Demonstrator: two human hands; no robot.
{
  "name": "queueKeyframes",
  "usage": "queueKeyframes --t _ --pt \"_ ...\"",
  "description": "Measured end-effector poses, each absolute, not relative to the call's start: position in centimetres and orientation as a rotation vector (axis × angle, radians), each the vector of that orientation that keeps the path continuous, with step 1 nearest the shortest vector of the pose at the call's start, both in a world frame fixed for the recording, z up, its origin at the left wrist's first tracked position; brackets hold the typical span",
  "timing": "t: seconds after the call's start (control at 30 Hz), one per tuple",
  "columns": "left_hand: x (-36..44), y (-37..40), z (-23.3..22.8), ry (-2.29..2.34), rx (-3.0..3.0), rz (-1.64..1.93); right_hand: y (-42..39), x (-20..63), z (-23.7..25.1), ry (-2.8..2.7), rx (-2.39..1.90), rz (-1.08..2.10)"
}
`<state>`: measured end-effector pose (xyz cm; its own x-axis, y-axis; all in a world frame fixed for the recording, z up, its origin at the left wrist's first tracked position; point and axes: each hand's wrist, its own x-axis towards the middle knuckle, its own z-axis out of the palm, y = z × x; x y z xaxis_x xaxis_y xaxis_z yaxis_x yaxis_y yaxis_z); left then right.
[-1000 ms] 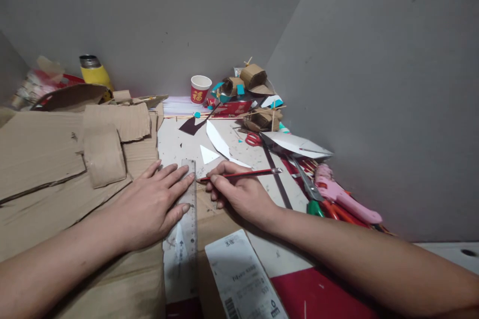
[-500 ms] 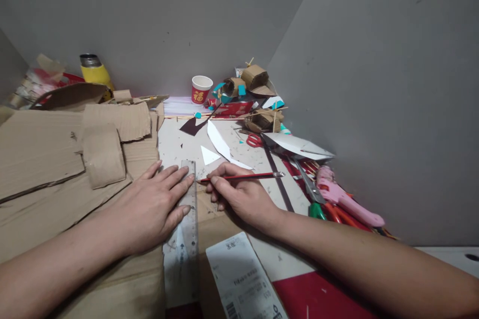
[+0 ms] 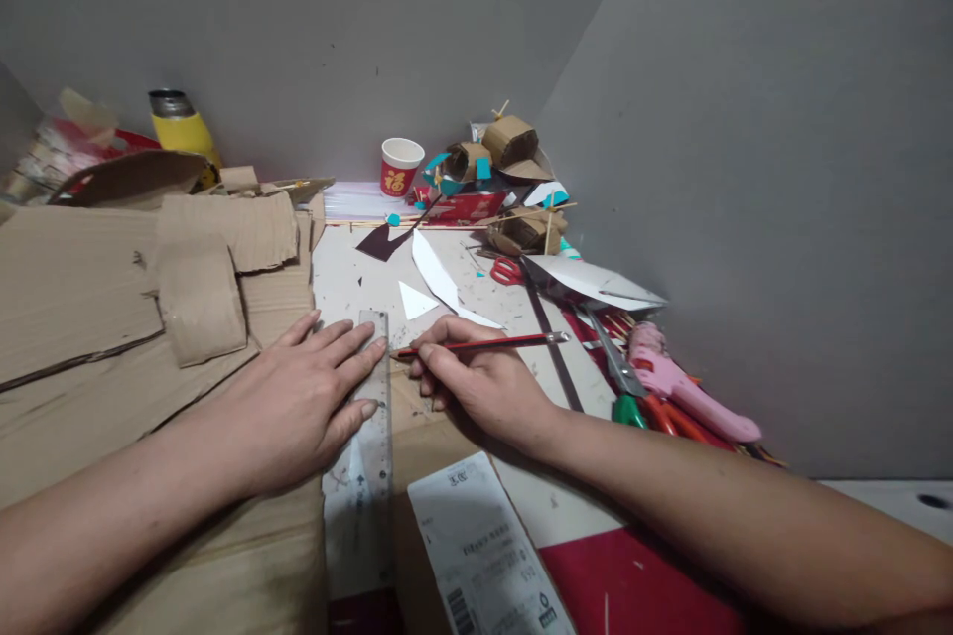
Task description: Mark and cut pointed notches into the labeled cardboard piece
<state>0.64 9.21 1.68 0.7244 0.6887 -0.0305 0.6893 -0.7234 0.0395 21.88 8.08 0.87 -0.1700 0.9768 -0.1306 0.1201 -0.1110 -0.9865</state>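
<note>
My left hand [image 3: 309,397] lies flat with its fingers spread, pressing on a clear ruler [image 3: 378,456]. The ruler runs away from me along the left side of a piece of brown cardboard [image 3: 417,446], which bears a white printed label [image 3: 483,546]. In my right hand [image 3: 476,377] is a red and black pencil [image 3: 491,343], gripped near its point. The tip sits close to the ruler's right edge, near my left fingertips; whether it touches the cardboard I cannot tell.
Cardboard sheets [image 3: 74,268] are piled at left. White paper pieces [image 3: 436,270], a paper cup [image 3: 400,169] and cardboard models [image 3: 513,144] lie beyond my hands. At right are red-handled scissors [image 3: 506,270], a pink glue gun [image 3: 692,382] and green-handled scissors [image 3: 629,410]. A yellow bottle [image 3: 183,131] stands back left.
The view has shifted slightly, so most things sit a little higher in the picture. Both hands keep nearly the same pose on the ruler and pencil.
</note>
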Motion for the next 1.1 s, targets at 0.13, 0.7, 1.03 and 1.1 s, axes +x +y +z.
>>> queueKeyframes --t 0.13,0.7,1.03,1.1 --pt "0.7 9.1 1.7 1.152 2.875 -0.027 8.1 22.0 0.9 -1.386 -1.276 1.38" --pt "0.7 9.2 1.3 1.127 2.876 0.027 7.9 22.3 1.4 -1.381 -1.292 1.479" --pt "0.8 9.1 1.6 1.13 2.885 0.008 6.6 22.3 1.4 -1.414 -1.331 1.501" --pt "0.8 9.1 1.7 1.13 2.882 0.003 6.5 22.3 1.6 -1.396 -1.319 1.537"
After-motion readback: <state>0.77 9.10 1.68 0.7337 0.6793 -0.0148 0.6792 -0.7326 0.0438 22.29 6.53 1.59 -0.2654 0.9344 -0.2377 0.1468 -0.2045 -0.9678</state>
